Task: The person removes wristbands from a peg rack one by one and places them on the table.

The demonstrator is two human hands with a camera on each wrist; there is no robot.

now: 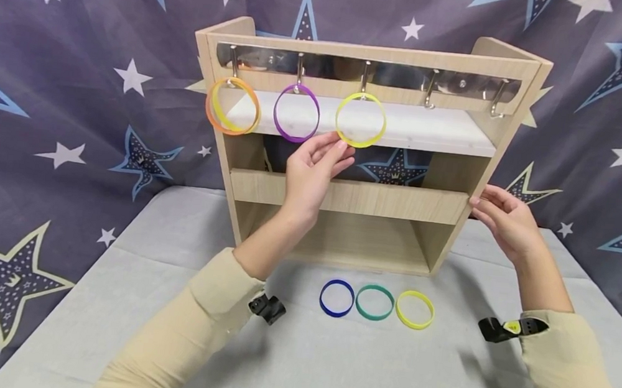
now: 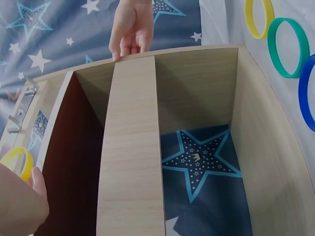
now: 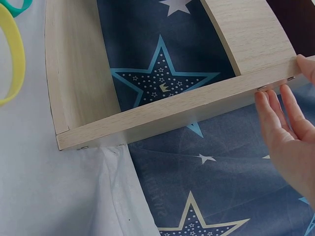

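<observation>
At the third hook of the small wooden shelf (image 1: 344, 197), my left hand (image 1: 309, 178) pinches the bottom of a yellow wristband (image 1: 384, 125) between thumb and fingers. The band's top is at the hook; whether it bears on it is hard to tell. A purple wristband (image 1: 276, 111) hangs on the second hook. From the first hook hang an orange wristband (image 1: 207, 106) and a yellow one. With fairly straight fingers, my right hand (image 3: 290, 132) touches the outer face of the shelf's right side panel (image 3: 162, 105), its thumb at the front edge.
Blue (image 1: 335, 315), teal (image 1: 373, 318) and yellow (image 1: 414, 326) wristbands lie in a row on the cloth-covered table (image 1: 372, 375) before the shelf. Two bare hooks (image 1: 431, 90) are at the right of the metal strip. Behind hangs a star-patterned cloth (image 1: 88, 110).
</observation>
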